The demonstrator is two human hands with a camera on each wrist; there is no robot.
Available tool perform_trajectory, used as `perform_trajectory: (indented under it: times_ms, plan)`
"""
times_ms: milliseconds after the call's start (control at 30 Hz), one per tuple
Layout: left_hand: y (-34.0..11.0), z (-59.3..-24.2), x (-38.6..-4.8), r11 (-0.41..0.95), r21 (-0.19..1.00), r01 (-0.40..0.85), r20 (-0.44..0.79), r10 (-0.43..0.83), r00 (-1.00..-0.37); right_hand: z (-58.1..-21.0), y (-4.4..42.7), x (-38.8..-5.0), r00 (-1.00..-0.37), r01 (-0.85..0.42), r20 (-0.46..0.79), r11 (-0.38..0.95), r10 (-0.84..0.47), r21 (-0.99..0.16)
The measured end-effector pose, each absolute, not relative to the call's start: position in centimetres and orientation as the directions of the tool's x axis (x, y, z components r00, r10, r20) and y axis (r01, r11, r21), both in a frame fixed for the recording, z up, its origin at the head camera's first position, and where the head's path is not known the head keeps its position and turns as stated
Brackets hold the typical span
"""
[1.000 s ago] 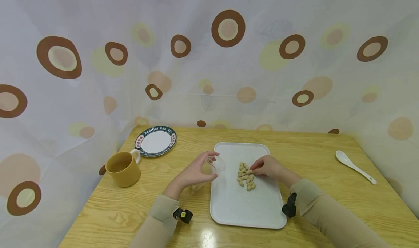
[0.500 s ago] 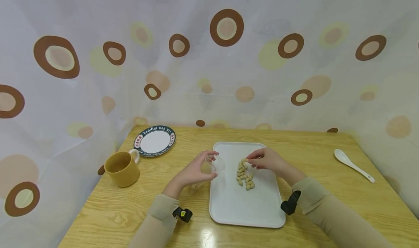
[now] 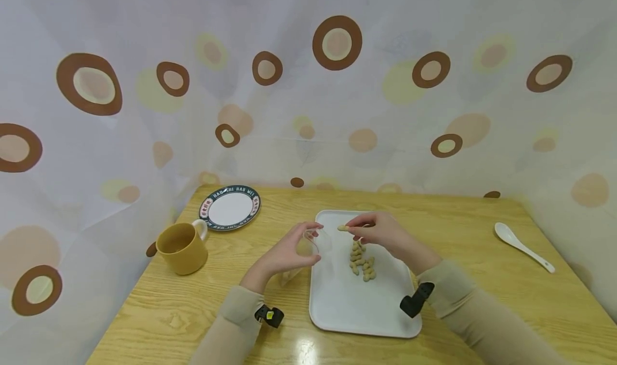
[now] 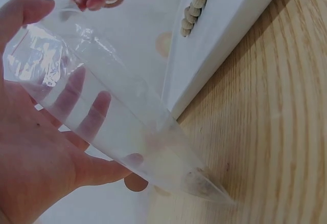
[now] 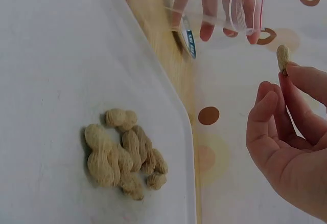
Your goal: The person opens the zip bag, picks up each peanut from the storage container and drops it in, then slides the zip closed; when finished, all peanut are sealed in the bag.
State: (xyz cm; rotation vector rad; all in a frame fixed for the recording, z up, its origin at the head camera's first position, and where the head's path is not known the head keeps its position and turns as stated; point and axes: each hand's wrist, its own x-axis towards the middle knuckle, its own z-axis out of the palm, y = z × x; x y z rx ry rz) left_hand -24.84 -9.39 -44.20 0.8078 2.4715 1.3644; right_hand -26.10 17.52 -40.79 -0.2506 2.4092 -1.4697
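Soft, even light, with white glare on the wooden table (image 3: 306, 347) and clear bag (image 4: 48, 63).

Taking the middle of the wooden table (image 3: 463, 236) as the hub in the head view, a yellow mug (image 3: 180, 255) stands upright toward nine o'clock, its white handle (image 3: 204, 228) pointing between one and two. Near it, at ten, lies a white plate (image 3: 228, 210) with a dark, lettered rim. Toward three rests a white spoon (image 3: 519, 243), bowl to ten, stem to four. Pale cloth (image 3: 289, 12) with brown, peach and yellowish rounds hangs at nine, twelve and three.
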Motion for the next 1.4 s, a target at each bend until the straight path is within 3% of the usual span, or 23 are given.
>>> perform_trajectory:
  times_ms: [633,1067,1400]
  plan:
    - [-9.4,-44.5,-24.7,0.436,0.829,0.351,0.059,0.557,-0.829,-40.6,13.1,-25.4,-0.902,-0.042,-0.114,0.348,-0.416,-0.937]
    - [-9.4,-44.0,-24.7,0.411,0.829,0.380,0.100,0.559,-0.823,-41.3,16.9,-26.6,-0.955,-0.011,-0.109,0.401,-0.276,-0.916]
    - [-9.5,-43.9,-24.7,0.412,0.827,0.382,0.097,0.565,-0.820,-43.2,19.2,-27.2,-0.962,0.045,-0.162,0.453,-0.222,-0.890]
